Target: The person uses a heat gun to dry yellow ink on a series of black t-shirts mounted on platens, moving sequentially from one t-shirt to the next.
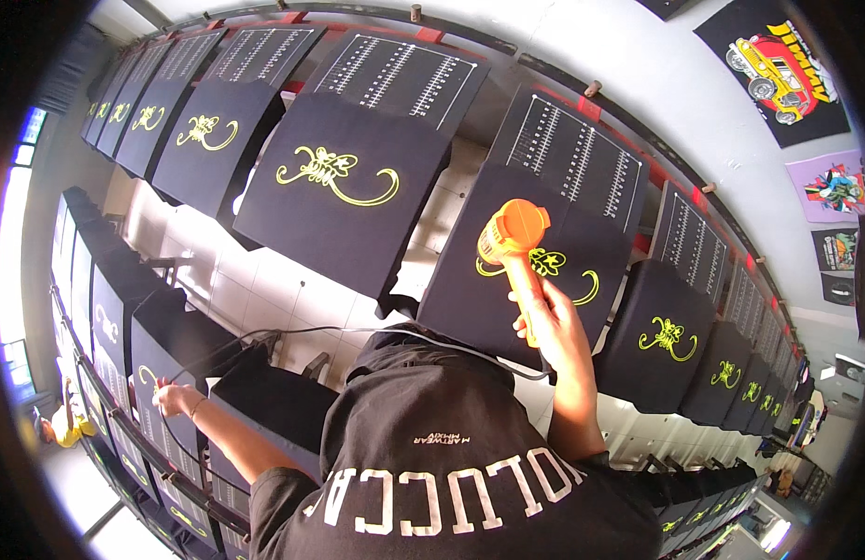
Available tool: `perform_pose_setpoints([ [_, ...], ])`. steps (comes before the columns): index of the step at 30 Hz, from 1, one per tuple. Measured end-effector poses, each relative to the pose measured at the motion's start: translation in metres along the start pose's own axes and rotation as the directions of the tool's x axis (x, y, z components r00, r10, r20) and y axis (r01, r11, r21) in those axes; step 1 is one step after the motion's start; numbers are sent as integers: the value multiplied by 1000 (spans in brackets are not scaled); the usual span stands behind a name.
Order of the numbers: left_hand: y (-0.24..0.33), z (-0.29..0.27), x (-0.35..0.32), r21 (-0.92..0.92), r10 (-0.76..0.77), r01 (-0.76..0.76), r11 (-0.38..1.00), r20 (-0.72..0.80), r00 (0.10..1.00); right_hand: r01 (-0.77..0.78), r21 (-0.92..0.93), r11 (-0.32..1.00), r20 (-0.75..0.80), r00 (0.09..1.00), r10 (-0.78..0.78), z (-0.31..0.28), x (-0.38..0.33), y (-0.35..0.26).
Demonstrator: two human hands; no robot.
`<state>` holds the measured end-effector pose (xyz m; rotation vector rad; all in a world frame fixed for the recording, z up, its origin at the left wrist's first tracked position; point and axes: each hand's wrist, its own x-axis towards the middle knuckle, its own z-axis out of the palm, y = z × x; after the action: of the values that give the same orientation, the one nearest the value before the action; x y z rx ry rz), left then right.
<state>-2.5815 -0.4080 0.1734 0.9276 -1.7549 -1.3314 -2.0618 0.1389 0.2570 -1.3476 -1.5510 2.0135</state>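
My right hand [555,322] is wrapped round the handle of an orange blow dryer [521,233]. The dryer's wide round head is raised over a black shirt [479,280] and partly covers its yellow-green line print [586,285]. This shirt lies flat on a black printing board [577,154] marked with white scales. Out to the left, my left hand [177,399] is closed on a dark power cord [358,329]. The cord runs from there past my waist to the dryer's side. Under the left hand lies another row of dark shirts with prints.
Boards with printed black shirts [334,187] stretch left and right along a rail [554,75]. A second row stands behind on the left, beside a metal rail [124,425]. A person in yellow [70,425] is at far left. Sample prints [778,70] hang on the wall.
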Motion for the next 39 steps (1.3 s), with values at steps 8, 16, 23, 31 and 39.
perform_pose_setpoints([
  [8,71,-48,-28,-246,174,-203,948,-137,975,-46,9,999,2,999,46,-5,-8,-1],
  [16,130,42,-6,-448,107,-140,883,-98,989,-171,19,985,-173,970,172,29,-16,-18],
  [23,122,215,46,-367,353,-290,884,115,929,-31,556,830,-135,983,127,125,32,-29],
  [31,99,422,128,-196,469,-431,881,245,849,14,394,919,-338,932,131,259,126,-60],
  [39,29,540,116,357,654,-868,344,572,495,-123,133,983,-424,890,169,283,139,-102],
])
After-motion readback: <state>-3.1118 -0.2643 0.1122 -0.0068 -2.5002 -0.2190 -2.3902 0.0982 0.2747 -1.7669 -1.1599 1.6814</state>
